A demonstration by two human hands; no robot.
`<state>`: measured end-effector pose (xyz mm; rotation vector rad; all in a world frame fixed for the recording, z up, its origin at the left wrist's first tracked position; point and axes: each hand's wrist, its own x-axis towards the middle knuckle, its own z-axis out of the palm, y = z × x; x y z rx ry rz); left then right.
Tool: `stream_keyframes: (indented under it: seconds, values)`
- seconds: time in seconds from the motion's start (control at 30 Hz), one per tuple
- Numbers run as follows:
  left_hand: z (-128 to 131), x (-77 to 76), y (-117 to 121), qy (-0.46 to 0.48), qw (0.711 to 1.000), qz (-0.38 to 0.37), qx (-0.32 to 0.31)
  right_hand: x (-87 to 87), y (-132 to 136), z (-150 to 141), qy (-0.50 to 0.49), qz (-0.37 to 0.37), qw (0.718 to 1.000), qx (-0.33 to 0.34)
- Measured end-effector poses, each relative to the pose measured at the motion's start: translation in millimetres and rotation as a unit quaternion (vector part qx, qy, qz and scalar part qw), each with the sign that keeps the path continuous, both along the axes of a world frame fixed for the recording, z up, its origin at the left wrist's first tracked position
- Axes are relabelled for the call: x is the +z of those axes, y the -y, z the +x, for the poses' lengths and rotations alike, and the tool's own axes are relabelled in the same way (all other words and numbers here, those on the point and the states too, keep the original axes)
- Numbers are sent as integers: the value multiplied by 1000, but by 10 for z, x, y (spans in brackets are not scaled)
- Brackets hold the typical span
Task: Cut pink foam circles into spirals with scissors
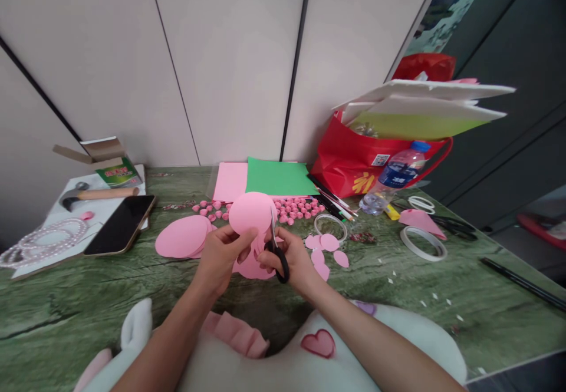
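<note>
My left hand point(227, 250) pinches a round pink paper disc point(251, 210) by its lower edge, holding it up over the table. In my right hand point(289, 257) is a pair of scissors point(282, 262) with black handles, their blades pointing up along the disc's right edge. More pink paper point(253, 267) shows below both hands, partly hidden by them. To the left lies a stack of pink paper discs point(182, 236). Small pink paper petals point(329, 241) are scattered to the right of the scissors, and several small rolled pink balls point(298, 208) lie behind the hands.
Green and pink sheets point(280, 177) lie at the back. A red bag point(345, 159) and a plastic bottle point(395, 181) stand right, near tape rolls point(423, 253). At left are a phone point(121, 225), a hammer point(106, 193), a bead string point(48, 239) and a box point(117, 171). A plush cushion point(274, 374) is in front.
</note>
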<state>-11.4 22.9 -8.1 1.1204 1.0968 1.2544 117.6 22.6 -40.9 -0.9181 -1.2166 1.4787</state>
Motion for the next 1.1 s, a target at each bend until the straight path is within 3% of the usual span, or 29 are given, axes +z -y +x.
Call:
stream_keyframes:
  seconds: [0.3, 0.6, 1.1]
  values:
    - [25, 63, 24, 48, 997, -36, -41, 22, 30, -14, -15, 1, 1000, 26]
    - [0, 45, 9, 20, 999, -35, -1, -19, 8, -9, -18, 7, 999, 31]
    - [-9, 72, 13, 7, 1000, -16, 6, 5, 19, -9, -18, 1, 1000, 23]
